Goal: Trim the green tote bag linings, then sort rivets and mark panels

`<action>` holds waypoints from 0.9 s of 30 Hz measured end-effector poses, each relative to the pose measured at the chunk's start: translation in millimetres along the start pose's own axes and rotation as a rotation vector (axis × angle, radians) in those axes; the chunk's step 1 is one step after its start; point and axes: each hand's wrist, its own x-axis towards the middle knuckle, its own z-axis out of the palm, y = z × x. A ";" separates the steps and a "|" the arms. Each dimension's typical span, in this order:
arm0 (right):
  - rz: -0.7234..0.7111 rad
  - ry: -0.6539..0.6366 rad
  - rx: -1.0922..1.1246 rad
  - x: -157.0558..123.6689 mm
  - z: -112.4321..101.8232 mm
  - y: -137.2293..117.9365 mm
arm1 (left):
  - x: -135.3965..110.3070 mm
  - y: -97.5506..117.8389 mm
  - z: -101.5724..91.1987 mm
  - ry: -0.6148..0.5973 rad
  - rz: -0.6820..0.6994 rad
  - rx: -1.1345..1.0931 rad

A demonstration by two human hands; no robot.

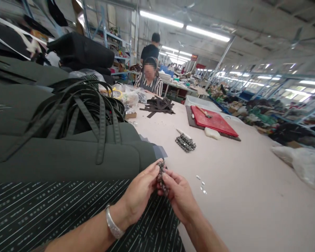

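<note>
Both hands meet at the middle of the view, over the edge of the dark printed fabric. Between my left hand (140,192) and my right hand (180,192) is a short dark bundle with a shiny, knobbly, chain-like surface (161,175). The thumbs and fingers of each hand close on it, and part of it is hidden behind them. A silver bangle (114,224) circles my left wrist. Farther off on the table lies a similar grey, glinting chain-like bundle (186,142). To the right of my right hand, several small shiny pieces (201,185) lie scattered.
Dark green sheets (68,157) with a heap of dark straps (102,119) fill the left. Beyond are dark strips (159,105), a red board (212,120) with a hammer (203,111), and a white lump (212,133). A person (149,75) sits at the table's far end.
</note>
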 end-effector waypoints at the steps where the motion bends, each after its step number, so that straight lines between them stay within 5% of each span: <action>1: 0.044 -0.027 0.037 6.4 0.4 -1.5 | 3.7 4.4 -3.0 -0.010 0.008 -0.007; 11: 0.246 -0.177 0.066 49.1 4.5 -8.6 | 29.1 20.0 -34.3 -0.005 0.034 0.022; 22: 0.310 -0.181 -0.002 73.7 7.2 -16.6 | 36.2 9.1 -45.3 0.050 0.052 0.017; 24: 0.283 -0.156 -0.035 82.4 4.5 -22.8 | 34.1 -1.9 -54.4 0.054 0.102 0.095; 27: 0.169 -0.090 -0.253 115.1 -2.1 -32.8 | 29.5 -18.8 -69.9 -0.108 0.297 0.451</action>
